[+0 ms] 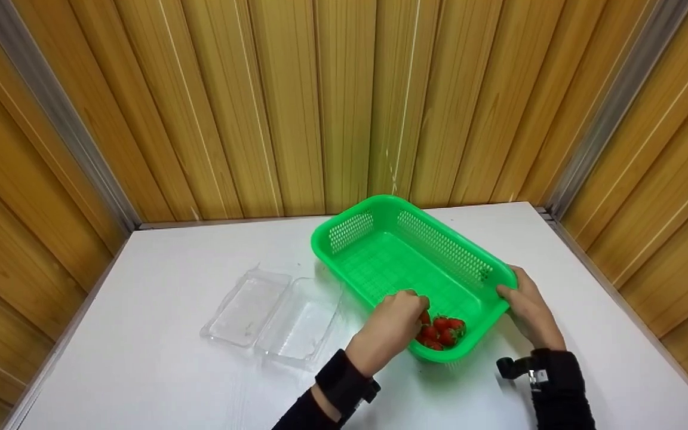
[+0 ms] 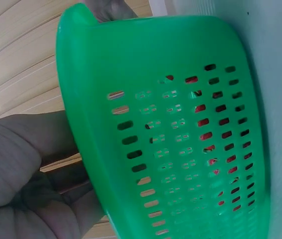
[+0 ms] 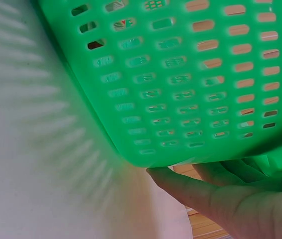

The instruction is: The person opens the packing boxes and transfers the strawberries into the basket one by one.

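Note:
A green slotted basket stands tilted on the white table, held at its near end by both hands. My left hand curls over the near left rim, its fingers just inside beside the strawberries heaped in the near corner. My right hand grips the right rim with the thumb on top. In the left wrist view the basket wall fills the frame, the palm lies against its rim, and red fruit shows through the slots. In the right wrist view fingers lie under the basket.
An open clear plastic clamshell box lies on the table left of the basket. The white table is walled by wooden panels at the back and on both sides.

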A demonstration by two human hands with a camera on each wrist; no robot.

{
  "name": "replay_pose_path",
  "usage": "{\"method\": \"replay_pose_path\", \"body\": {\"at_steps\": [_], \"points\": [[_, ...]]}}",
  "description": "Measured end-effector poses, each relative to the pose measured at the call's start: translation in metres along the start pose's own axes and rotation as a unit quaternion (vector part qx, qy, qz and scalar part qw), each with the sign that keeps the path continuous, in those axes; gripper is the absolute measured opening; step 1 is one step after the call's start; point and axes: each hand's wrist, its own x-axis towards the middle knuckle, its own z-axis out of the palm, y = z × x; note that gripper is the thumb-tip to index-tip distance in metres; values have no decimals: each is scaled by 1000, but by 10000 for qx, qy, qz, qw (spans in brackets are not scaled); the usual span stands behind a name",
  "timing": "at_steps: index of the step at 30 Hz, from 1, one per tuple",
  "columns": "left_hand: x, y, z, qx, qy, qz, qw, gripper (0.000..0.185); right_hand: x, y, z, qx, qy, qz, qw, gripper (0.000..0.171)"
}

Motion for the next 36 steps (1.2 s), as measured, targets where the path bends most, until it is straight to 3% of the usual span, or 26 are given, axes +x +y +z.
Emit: {"method": "replay_pose_path", "body": {"at_steps": [11,30,33,36], "points": [[3,-6,11,-139,11,18,9999,15,0,2,0,-50,61,-73,9999,55],[-2,-16,11,-59,7,-202,9998,12,11,0,16,-191,190,-18,9996,55],[-7,-17,6,46,-4,-264,9996,8,12,-1,18,-505,288,-13,9983,54],[-16,-17,-1,141,212,-274,9993,5,9,-4,16,-1357,652,-218,9884,54]]}}
